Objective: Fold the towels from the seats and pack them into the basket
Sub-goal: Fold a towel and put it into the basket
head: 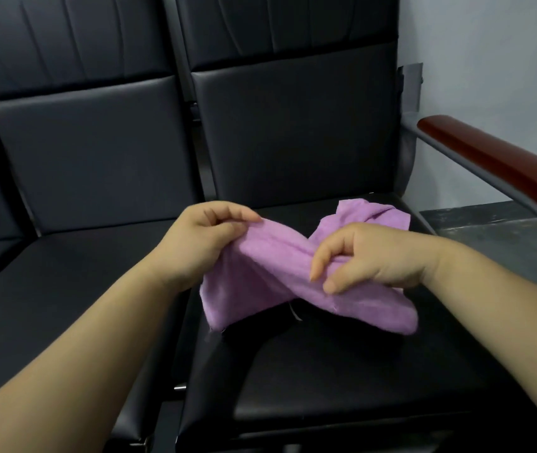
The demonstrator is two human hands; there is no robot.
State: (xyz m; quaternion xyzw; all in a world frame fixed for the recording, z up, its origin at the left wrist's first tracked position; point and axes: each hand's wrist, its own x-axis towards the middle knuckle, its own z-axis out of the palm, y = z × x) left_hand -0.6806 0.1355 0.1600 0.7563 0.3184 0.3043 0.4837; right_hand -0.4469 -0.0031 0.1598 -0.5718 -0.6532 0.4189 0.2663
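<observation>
Head view: pinching towel (277,266) edge with thumb and curled fingers of left hand (201,237), gripping its twisted middle in curled fingers of right hand (368,256), holding it over seat (342,371); probably needing untwisting and corner-to-corner spreading before folding flat; basket out of view.

A plain lilac-purple towel (280,273) with no pattern lies against glossy black padded seats (90,256), beside a reddish-brown wooden armrest (502,161) on a grey metal frame (476,178) and a pale grey-white wall (489,60).
</observation>
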